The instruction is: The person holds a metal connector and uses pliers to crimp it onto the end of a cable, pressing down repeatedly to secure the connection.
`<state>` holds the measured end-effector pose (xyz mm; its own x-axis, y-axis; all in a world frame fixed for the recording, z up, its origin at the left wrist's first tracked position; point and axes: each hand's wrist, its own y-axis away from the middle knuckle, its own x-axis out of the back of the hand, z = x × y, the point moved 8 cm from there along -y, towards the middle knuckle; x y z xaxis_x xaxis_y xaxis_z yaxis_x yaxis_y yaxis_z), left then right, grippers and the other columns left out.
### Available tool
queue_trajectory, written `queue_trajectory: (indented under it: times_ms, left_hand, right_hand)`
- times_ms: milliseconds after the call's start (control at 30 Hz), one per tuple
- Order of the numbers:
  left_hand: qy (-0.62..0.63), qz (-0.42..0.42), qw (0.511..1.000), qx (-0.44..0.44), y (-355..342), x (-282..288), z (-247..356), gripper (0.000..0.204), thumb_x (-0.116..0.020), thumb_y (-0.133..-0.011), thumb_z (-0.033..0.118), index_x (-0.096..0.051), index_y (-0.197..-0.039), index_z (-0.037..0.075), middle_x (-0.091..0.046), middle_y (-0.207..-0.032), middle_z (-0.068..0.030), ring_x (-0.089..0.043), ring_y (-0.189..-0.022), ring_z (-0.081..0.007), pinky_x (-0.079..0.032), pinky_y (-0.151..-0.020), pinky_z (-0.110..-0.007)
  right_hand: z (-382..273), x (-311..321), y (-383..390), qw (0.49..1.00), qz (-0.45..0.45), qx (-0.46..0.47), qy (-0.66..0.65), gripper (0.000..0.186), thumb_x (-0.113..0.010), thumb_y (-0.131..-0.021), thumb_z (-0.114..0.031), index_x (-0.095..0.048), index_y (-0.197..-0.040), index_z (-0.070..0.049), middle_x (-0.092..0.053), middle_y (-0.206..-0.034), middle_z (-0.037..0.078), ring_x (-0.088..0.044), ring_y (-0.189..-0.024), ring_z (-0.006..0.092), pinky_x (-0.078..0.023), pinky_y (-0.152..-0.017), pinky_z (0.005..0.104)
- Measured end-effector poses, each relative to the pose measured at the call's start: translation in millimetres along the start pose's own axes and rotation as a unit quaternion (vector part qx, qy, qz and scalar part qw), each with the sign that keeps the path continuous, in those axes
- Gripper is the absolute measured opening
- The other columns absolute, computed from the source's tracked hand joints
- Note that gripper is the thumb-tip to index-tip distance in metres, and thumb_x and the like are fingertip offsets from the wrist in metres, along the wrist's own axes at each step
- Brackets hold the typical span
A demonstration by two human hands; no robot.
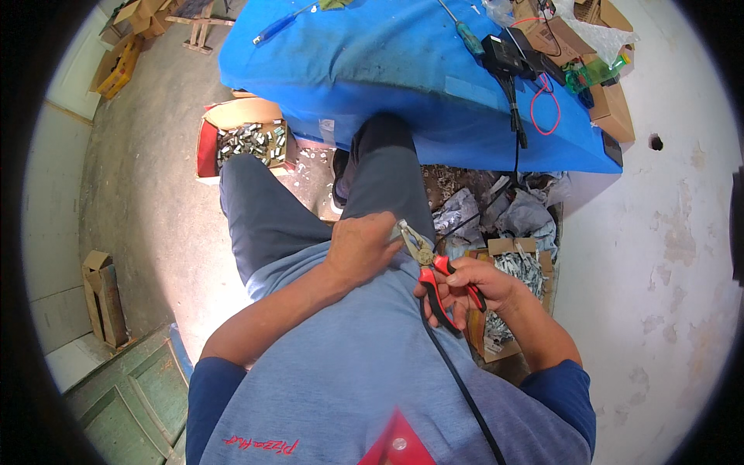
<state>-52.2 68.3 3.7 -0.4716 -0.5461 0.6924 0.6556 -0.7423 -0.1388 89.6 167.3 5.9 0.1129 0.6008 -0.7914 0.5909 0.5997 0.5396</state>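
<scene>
My right hand (465, 291) grips a pair of pliers (422, 254) with red and black handles, above my lap. The handles are spread apart, and the jaws point up and left toward my left hand (363, 246). My left hand is closed in front of my belly, its fingers curled. A small pale piece (402, 225) shows at the plier tips, beside the left fingers. Whatever the left fingers pinch is mostly hidden by them.
A blue-covered table (349, 62) stands ahead, bearing a screwdriver (275, 29), a black adapter (502, 54) and a green bottle (597, 72). Small metal parts fill a red box (207, 151) at left. Metal strips lie in a cardboard box (504, 353) at right, near a wall (651, 310).
</scene>
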Motion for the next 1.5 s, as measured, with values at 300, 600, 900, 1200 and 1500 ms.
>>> queue_trajectory:
  times_ms: [300,600,900,1200,1500]
  left_hand:
    - [0.003,-0.005,1.000,0.003,1,-2,-1,0.030,-0.077,-0.075,0.023,-0.054,-0.080,0.005,-0.062,-0.074,-0.0148,-0.064,-0.070,-0.0368,-0.048,-0.059,-0.047]
    - [-0.004,0.001,1.000,0.000,2,-1,0,0.029,-0.077,-0.074,0.021,-0.054,-0.080,0.005,-0.063,-0.074,-0.0146,-0.065,-0.069,-0.0362,-0.048,-0.058,-0.046]
    - [0.000,-0.008,1.000,-0.003,2,-1,3,0.029,-0.077,-0.074,0.021,-0.053,-0.080,0.005,-0.062,-0.074,-0.0140,-0.064,-0.069,-0.0362,-0.048,-0.058,-0.046]
    - [-0.004,0.004,1.000,-0.002,1,0,2,0.030,-0.076,-0.076,0.022,-0.053,-0.079,0.004,-0.062,-0.072,-0.0161,-0.064,-0.068,-0.0375,-0.047,-0.057,-0.047]
    - [0.012,0.000,0.999,0.038,2,-7,-9,0.026,-0.072,-0.081,0.023,-0.055,-0.077,0.003,-0.061,-0.067,-0.0194,-0.063,-0.065,-0.0403,-0.048,-0.058,-0.049]
  right_hand:
    - [5,8,-2,1.000,-0.009,0.010,-0.023,0.047,-0.048,-0.097,-0.021,-0.047,-0.126,0.016,-0.064,-0.105,0.031,-0.071,-0.091,0.0382,-0.063,-0.054,0.0332]
    - [8,5,-5,0.998,-0.024,0.039,-0.037,0.045,-0.046,-0.099,-0.024,-0.052,-0.122,0.014,-0.066,-0.100,0.028,-0.072,-0.086,0.0346,-0.059,-0.049,0.0292]
    - [10,18,-3,0.993,0.097,0.029,0.052,0.039,-0.059,-0.095,-0.032,-0.060,-0.106,0.005,-0.067,-0.083,0.017,-0.066,-0.068,0.0255,-0.053,-0.061,0.0315]
    - [-17,17,0,0.893,0.240,0.046,0.377,0.029,-0.059,-0.094,-0.028,-0.065,-0.095,0.001,-0.069,-0.080,0.013,-0.067,-0.066,0.0210,-0.053,-0.062,0.0325]
    - [-54,13,2,0.516,0.457,0.139,0.711,0.032,-0.065,-0.089,-0.030,-0.063,-0.100,0.000,-0.065,-0.074,0.024,-0.063,-0.073,0.0435,-0.049,-0.062,0.0473]
